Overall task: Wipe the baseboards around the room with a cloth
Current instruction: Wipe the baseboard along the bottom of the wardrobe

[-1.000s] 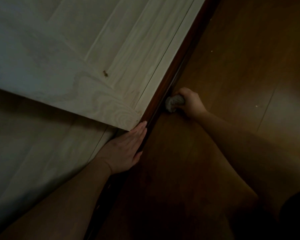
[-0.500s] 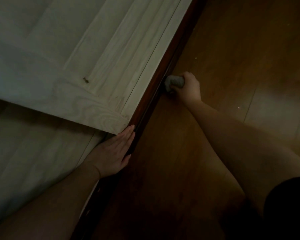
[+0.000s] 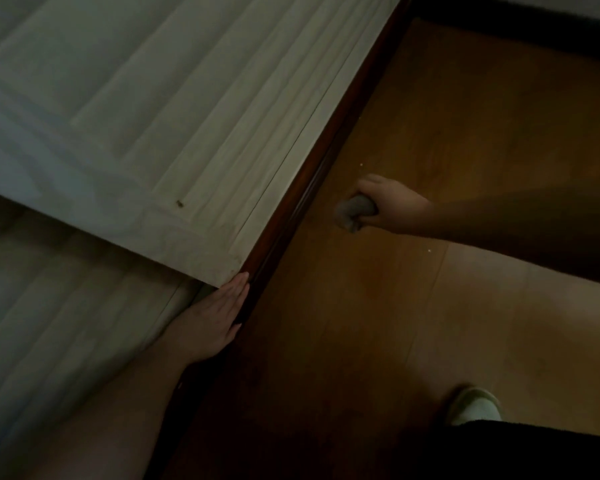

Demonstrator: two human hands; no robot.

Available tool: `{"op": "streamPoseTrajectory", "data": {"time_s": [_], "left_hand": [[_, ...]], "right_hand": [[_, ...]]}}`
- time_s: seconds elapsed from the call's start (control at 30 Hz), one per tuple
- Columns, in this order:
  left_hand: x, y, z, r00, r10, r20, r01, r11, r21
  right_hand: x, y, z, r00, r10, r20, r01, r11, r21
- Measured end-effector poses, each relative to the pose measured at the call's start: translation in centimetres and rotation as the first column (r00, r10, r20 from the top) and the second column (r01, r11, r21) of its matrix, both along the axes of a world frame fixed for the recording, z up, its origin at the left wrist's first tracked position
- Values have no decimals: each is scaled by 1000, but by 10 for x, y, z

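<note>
A dark reddish-brown baseboard (image 3: 329, 147) runs diagonally from the top middle down to the lower left, under pale wood panelling. My right hand (image 3: 392, 204) is closed around a bunched grey cloth (image 3: 355, 210). The cloth hangs over the floor, a short way to the right of the baseboard and not touching it. My left hand (image 3: 212, 322) lies flat with fingers together, pressed against the panelling and the top of the baseboard just below the corner of a protruding panel.
The pale wood panel (image 3: 153, 133) juts out over a lower panelled wall (image 3: 66, 323). The brown wooden floor (image 3: 465, 116) fills the right side. A dark baseboard (image 3: 534, 39) crosses the top right. A light slipper (image 3: 475, 407) shows at the bottom right, above dark clothing.
My right hand with the cloth has come off the baseboard and moved right, out over the floor. The view has shifted, so the slipper is in sight. My left hand stays pressed on the wall.
</note>
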State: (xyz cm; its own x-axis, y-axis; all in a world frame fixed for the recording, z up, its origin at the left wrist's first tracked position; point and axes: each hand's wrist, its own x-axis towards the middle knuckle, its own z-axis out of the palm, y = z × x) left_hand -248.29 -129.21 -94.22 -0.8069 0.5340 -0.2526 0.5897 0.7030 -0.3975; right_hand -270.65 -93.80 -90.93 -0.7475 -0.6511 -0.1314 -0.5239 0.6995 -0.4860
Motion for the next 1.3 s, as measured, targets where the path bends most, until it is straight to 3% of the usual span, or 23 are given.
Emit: {"op": "streamPoseTrajectory", "data": {"time_s": [0.13, 0.3, 0.43, 0.6, 0.73, 0.87, 1.07, 1.3], "left_hand": [[-3, -3, -9, 999, 12, 36, -13, 1000, 18], [-4, -4, -19, 996, 57, 73, -57, 998, 7], [0, -6, -26, 999, 14, 42, -10, 995, -97], [-9, 50, -23, 982, 189, -21, -189, 982, 26], [-85, 116, -2, 923, 384, 9, -383, 919, 96], [-145, 140, 18, 909, 416, 36, -410, 905, -111], [-172, 130, 42, 911, 405, 73, -360, 870, -336], [-190, 119, 15, 959, 276, -63, -276, 863, -424]], "right_hand": [[-1, 40, -7, 997, -78, -2, 78, 993, -94], [0, 46, -69, 973, -174, 153, 202, 961, -188], [-21, 24, -118, 977, -108, 184, 144, 970, -194], [-44, 15, -167, 991, -75, 115, 94, 981, -171], [-47, 15, -183, 997, -72, 23, 75, 979, -192], [-50, 17, -177, 998, -45, 53, 54, 983, -178], [-54, 16, -169, 992, -5, 129, 26, 987, -161], [-53, 18, -171, 988, -13, 154, 48, 972, -230]]}}
